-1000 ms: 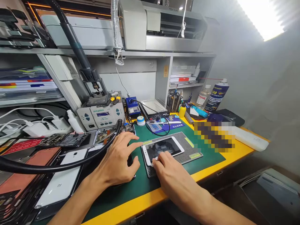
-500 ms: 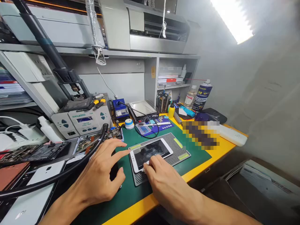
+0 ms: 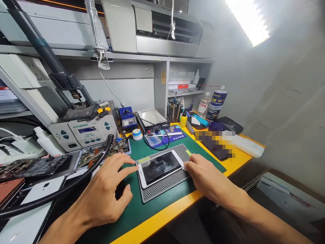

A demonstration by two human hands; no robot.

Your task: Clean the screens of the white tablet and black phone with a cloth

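Note:
A white smartphone [image 3: 160, 166] with a dark, smudged screen lies face up on a grey perforated mat [image 3: 162, 186]. My left hand [image 3: 106, 189] is open, fingers spread, with its index fingertip at the phone's left end. At the phone's right end, my right hand [image 3: 203, 173] is closed in a pinch. A bit of white wipe [image 3: 184, 167] shows between those fingertips, against the phone's corner; most of it is hidden by the fingers. The perforated mat rests on a green work mat [image 3: 132, 217].
A black hose [image 3: 76, 189] curves over phone parts at left, beside a soldering station [image 3: 85, 132]. A white jar [image 3: 137, 135], a hot plate [image 3: 152, 118] and a yellow bottle [image 3: 183, 120] stand behind. A spray can [image 3: 215, 103] and a dark phone [image 3: 210, 145] are at right.
My right hand has moved right along the phone's near edge, from near its left-middle to its right end, with the white wipe. My left hand stays at the left end.

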